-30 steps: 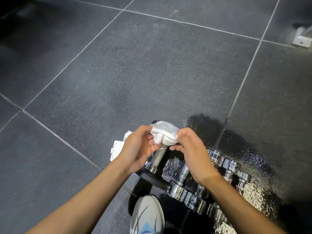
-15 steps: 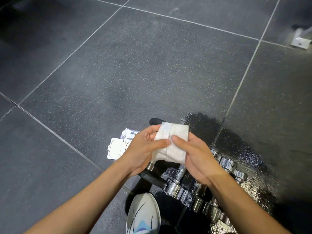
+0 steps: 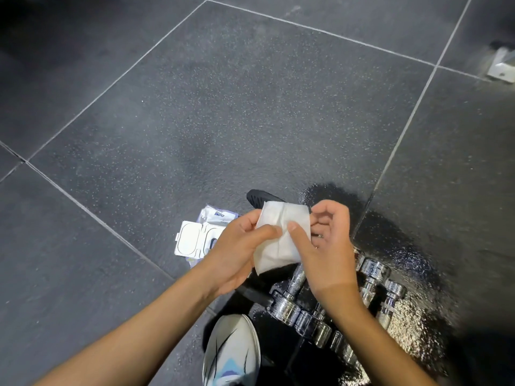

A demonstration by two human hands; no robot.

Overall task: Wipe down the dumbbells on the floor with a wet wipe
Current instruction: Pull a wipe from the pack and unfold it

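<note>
- White wet wipe (image 3: 280, 240): soft, matt, cloth-like sheet with creases.
- Silver chrome dumbbells (image 3: 284, 305): glossy, mirror-bright metal heads; rough knurled handle.
- Dark grey speckled floor tiles (image 3: 250, 121): matt and grainy, with a shiny wet patch (image 3: 404, 246).
- Wipes packet (image 3: 220, 214): glossy plastic film with a smooth white plastic lid (image 3: 189, 238).

Wet wipe (image 3: 281, 235): one second ago it was bunched against the handle of the black-ended dumbbell (image 3: 258, 196). It is now lifted clear and opened into a flat sheet between the hands, wider than half a second ago. Left hand (image 3: 237, 254): thumb now laid across the sheet's left part. Right hand (image 3: 326, 246): shifted to the sheet's right edge (thumb on its face, fingers curled at the upper corner).
</note>
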